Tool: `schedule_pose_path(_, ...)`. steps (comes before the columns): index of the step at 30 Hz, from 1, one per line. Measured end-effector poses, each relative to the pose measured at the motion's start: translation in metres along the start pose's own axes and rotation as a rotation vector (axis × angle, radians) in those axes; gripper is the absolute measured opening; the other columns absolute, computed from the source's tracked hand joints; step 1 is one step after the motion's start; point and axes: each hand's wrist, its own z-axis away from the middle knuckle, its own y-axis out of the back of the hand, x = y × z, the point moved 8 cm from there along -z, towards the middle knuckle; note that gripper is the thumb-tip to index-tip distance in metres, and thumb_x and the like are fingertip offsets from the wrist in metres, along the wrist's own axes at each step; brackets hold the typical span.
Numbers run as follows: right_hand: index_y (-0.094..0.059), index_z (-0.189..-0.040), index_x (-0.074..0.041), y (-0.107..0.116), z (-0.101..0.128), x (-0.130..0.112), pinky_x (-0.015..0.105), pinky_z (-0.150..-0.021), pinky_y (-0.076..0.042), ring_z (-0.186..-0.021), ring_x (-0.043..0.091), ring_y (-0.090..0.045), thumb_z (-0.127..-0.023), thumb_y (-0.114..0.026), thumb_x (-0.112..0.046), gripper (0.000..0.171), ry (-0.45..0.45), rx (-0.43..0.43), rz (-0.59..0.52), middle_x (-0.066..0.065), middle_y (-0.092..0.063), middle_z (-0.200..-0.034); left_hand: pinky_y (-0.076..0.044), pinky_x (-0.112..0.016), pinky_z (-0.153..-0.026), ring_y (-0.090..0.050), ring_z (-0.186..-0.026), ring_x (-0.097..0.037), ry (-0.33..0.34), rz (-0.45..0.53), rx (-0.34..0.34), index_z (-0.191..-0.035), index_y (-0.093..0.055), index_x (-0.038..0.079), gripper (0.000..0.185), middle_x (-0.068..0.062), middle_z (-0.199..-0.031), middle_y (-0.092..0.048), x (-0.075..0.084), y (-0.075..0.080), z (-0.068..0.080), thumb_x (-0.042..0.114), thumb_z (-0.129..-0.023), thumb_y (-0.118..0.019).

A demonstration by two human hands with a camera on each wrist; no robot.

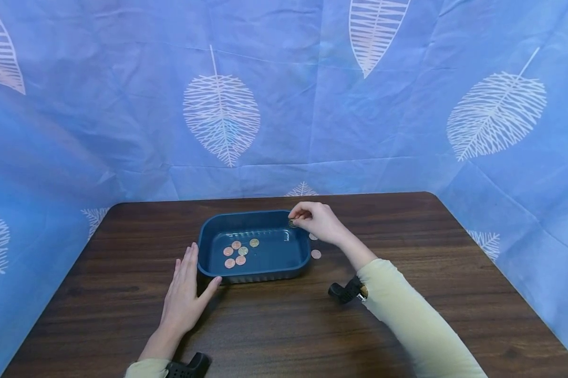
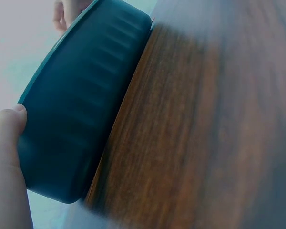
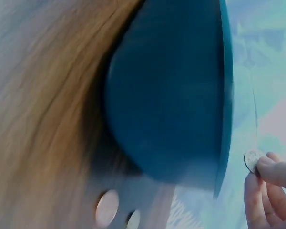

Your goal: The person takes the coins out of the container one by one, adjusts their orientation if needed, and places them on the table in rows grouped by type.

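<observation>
A dark teal rectangular tray [image 1: 260, 275] stands on the table with several copper and brass-coloured coins [image 1: 236, 245] on the left part of its floor. My left hand [image 1: 184, 294] rests at the tray's left end, fingers straight, the thumb touching the near left corner. Above the tray's far right corner, my right hand [image 1: 318, 220] pinches a coin [image 3: 251, 160] between thumb and fingers. Two loose coins lie on the table just right of the tray, a copper one [image 1: 316, 254] and another [image 1: 313, 237] partly behind the right hand.
The dark wooden table [image 1: 274, 325] has rounded far corners. A blue cloth [image 1: 284, 115] with white leaf prints hangs behind it and along both sides. Each wrist carries a black camera mount, one visible by the right sleeve [image 1: 406, 315].
</observation>
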Motion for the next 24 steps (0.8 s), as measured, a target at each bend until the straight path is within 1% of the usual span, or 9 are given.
schedule_pose_path(4,-0.067,-0.101,-0.007,0.016,0.007,0.02,0.037,-0.073,-0.052,-0.084,0.019,-0.062,-0.092,-0.062,-0.007,0.01,-0.071,0.068,0.039,0.005,-0.065,-0.091,-0.013,-0.05,-0.114,-0.02,-0.141,-0.036,-0.003,0.002,0.006,-0.153,-0.014,0.008,0.087,-0.016,-0.156,-0.021,0.0,0.001,0.0,0.048,-0.091,-0.059)
schedule_pose_path(7,-0.067,-0.1,-0.005,0.023,0.013,0.037,0.037,-0.072,-0.051,-0.083,0.02,-0.061,-0.092,-0.061,-0.006,0.01,-0.112,0.088,0.078,0.006,-0.064,-0.09,-0.013,-0.05,-0.115,-0.02,-0.141,-0.035,-0.005,0.003,0.006,-0.154,-0.013,0.009,0.087,-0.016,-0.156,-0.021,0.0,0.001,0.0,0.048,-0.091,-0.059)
schedule_pose_path(11,-0.066,-0.099,-0.002,0.028,0.021,0.058,0.037,-0.069,-0.05,-0.081,0.022,-0.06,-0.093,-0.059,-0.004,0.009,-0.152,0.067,0.099,0.008,-0.063,-0.088,-0.015,-0.051,-0.114,-0.021,-0.141,-0.036,-0.008,0.003,0.007,-0.154,-0.014,0.009,0.087,-0.017,-0.155,-0.022,0.0,0.001,-0.001,0.048,-0.091,-0.059)
schedule_pose_path(14,-0.066,-0.098,-0.001,0.031,0.025,0.071,0.037,-0.069,-0.05,-0.081,0.023,-0.06,-0.093,-0.058,-0.002,0.009,-0.179,0.051,0.096,0.009,-0.063,-0.088,-0.014,-0.05,-0.114,-0.021,-0.141,-0.036,-0.01,0.004,0.007,-0.153,-0.015,0.007,0.087,-0.017,-0.155,-0.022,0.0,0.001,-0.001,0.048,-0.091,-0.06)
schedule_pose_path(17,-0.066,-0.097,0.0,0.034,0.027,0.081,0.037,-0.069,-0.05,-0.081,0.025,-0.061,-0.093,-0.058,-0.002,0.009,-0.197,0.048,0.106,0.01,-0.063,-0.087,-0.011,-0.047,-0.115,-0.02,-0.141,-0.036,-0.011,0.003,0.005,-0.153,-0.016,0.006,0.086,-0.017,-0.155,-0.022,0.0,0.001,-0.001,0.048,-0.091,-0.059)
schedule_pose_path(20,-0.066,-0.096,0.001,0.035,0.028,0.091,0.037,-0.067,-0.05,-0.079,0.027,-0.061,-0.093,-0.057,-0.001,0.009,-0.219,0.038,0.117,0.011,-0.063,-0.086,-0.012,-0.048,-0.115,-0.021,-0.141,-0.036,-0.014,0.001,0.007,-0.153,-0.016,0.005,0.086,-0.017,-0.155,-0.022,0.001,0.002,-0.001,0.047,-0.091,-0.06)
schedule_pose_path(24,-0.066,-0.094,0.002,0.034,0.03,0.101,0.037,-0.065,-0.049,-0.076,0.026,-0.06,-0.092,-0.056,0.002,0.01,-0.25,0.013,0.144,0.012,-0.063,-0.084,-0.012,-0.048,-0.115,-0.02,-0.141,-0.036,-0.011,0.006,-0.001,-0.153,-0.016,0.006,0.086,-0.016,-0.156,-0.02,0.0,0.002,-0.001,0.047,-0.091,-0.059)
